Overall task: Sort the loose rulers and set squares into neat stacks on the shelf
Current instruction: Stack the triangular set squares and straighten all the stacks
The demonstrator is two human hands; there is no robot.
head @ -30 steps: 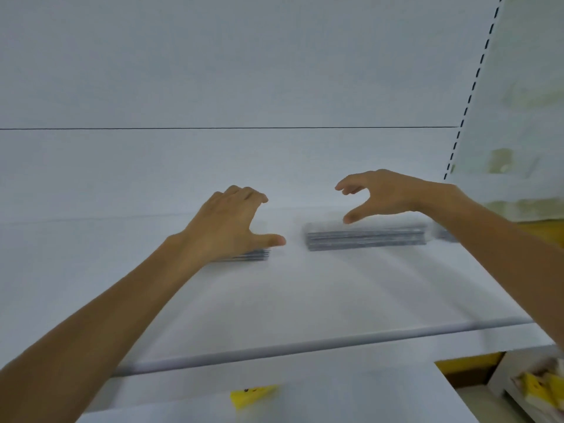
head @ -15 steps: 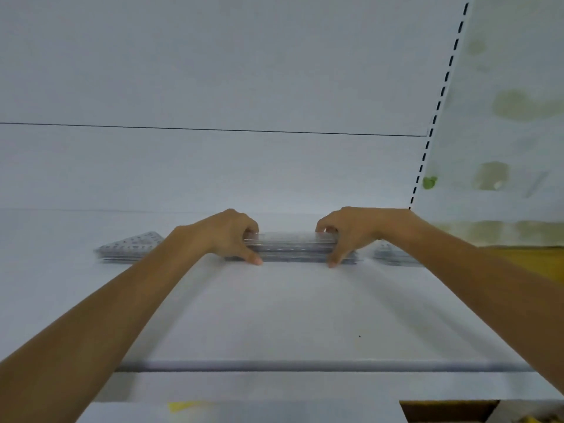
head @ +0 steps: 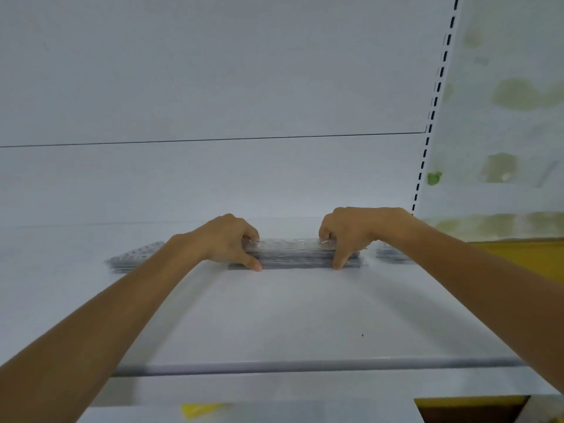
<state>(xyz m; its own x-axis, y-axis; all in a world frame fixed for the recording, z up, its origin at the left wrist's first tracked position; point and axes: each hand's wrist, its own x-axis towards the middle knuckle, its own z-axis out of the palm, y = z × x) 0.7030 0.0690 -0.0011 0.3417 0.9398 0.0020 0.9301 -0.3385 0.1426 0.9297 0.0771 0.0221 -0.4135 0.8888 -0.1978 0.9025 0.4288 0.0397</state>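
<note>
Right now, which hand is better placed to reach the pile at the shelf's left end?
Left, probably. The left hand grips the middle stack at its left end, beside the left pile; the right hand grips the far end and would have to cross over.

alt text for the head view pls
A person's left hand and right hand grip the ends of a stack of clear rulers at the back of a white shelf. A left pile and a right pile flank it.

ruler stack [head: 293, 254] mid-shelf [head: 274, 315], stacks either side
</note>
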